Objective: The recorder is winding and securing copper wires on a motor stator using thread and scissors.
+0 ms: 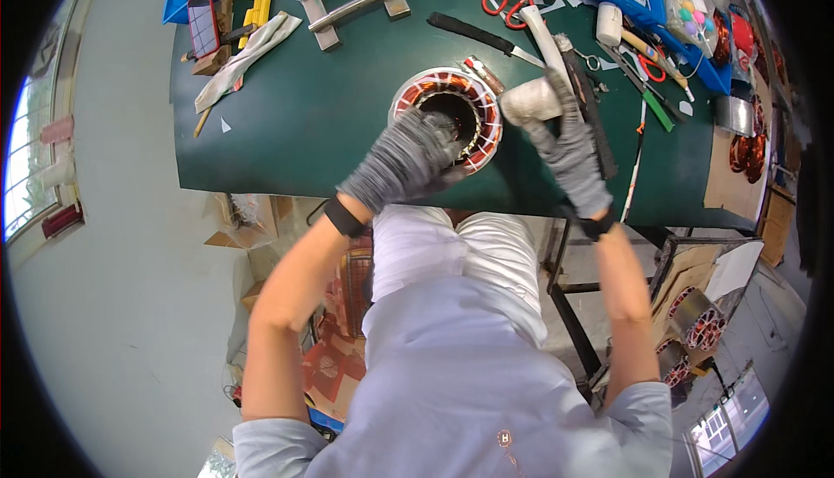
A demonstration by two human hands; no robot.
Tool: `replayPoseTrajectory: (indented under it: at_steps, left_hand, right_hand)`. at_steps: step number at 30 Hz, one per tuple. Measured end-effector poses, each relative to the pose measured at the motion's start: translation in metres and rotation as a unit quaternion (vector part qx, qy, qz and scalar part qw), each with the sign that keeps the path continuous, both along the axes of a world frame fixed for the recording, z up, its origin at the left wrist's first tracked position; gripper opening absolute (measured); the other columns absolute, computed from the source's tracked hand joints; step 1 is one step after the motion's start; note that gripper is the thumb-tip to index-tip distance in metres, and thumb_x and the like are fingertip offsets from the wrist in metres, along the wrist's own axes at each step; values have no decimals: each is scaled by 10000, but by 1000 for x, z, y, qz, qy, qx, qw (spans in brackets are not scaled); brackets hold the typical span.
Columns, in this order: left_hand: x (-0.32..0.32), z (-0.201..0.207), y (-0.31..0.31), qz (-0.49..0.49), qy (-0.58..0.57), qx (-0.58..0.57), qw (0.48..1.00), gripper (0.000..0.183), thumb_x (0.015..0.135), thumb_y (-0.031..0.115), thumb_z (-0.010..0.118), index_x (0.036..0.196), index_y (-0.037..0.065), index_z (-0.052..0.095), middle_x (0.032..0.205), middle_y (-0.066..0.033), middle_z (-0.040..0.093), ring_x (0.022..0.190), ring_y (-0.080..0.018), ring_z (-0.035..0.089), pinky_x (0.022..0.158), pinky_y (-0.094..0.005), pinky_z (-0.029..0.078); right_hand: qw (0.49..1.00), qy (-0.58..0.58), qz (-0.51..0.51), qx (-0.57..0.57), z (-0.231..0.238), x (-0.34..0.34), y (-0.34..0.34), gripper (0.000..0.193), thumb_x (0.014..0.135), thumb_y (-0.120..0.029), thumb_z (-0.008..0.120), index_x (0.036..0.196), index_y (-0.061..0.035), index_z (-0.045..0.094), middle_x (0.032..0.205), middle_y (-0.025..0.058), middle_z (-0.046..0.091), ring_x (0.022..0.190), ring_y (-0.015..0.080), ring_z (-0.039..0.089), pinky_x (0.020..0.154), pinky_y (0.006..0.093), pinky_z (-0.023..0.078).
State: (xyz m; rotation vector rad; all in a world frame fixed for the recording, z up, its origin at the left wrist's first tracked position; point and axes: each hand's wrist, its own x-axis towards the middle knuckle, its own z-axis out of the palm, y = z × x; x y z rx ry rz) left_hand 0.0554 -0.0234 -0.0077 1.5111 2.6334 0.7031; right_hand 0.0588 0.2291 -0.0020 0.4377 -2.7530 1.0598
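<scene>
Copper-wound ring [489, 122]: resting on the green table [287, 122]. Table is spreading around the ring, its front edge running just on the person's side. Ring is lying hole upward; judging by its build, wire [452, 81] packed round what is probably metal, it is likely weighing heavy for its size and staying stiff. Best hold, I am supposing: palms on the outer wall, low down, keeping off the wire.

Left hand [407, 152], grey-gloved, is covering the ring's near left part. Its fingers are lying over the hole, tips partly hidden; cannot tell whether they are pinching anything. Right hand [571, 152], gloved alike, is standing apart, right of the ring. Its thumb and fingers are lying against a pale cylinder [526, 102] just beside the ring; blur is hiding whether they are gripping.

Wire is looking smooth, probably slippery under gloved fingers, its coating perhaps scratching easily; pulling on the white lacing would be risking loosened turns.
</scene>
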Motion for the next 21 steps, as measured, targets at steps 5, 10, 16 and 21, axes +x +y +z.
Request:
replayPoseTrajectory:
  at_steps: [5, 10, 16, 21]
  left_hand:
    - [49, -10, 49, 258, 28, -95, 961, 376, 743, 396, 617, 923, 68, 582, 839, -98, 582, 768, -247, 560, 659, -403, 428]
    - [47, -32, 37, 223, 148, -13, 964, 336, 772, 402, 588, 910, 97, 570, 835, -62, 570, 765, -228, 562, 642, -401, 440]
    - [41, -43, 17, 146, 190, -57, 969, 449, 657, 415, 691, 950, 103, 553, 846, -53, 544, 755, -223, 540, 655, -407, 442]
    - [23, -14, 1, 92, 120, 6, 988, 465, 625, 308, 683, 1021, 89, 577, 934, -84, 580, 865, -251, 563, 737, -408, 454]
  right_hand:
    - [976, 33, -35, -212, 79, 10, -2, 658, 727, -252, 758, 1272, -64, 441, 1142, 137, 579, 964, 227, 617, 830, 327, 501]
    - [993, -1, 12, -114, -35, 64, -6, 637, 753, -272, 736, 1278, -109, 415, 1068, 151, 607, 910, 288, 637, 785, 340, 514]
    - [874, -53, -205, -436, -5, 9, -15, 565, 896, -330, 546, 1331, -46, 325, 1091, 166, 569, 954, 280, 595, 772, 358, 493]
    - [988, -113, -60, -89, -30, -11, -10, 546, 917, -339, 488, 1360, -61, 332, 1284, 209, 448, 1219, 312, 419, 1020, 353, 316]
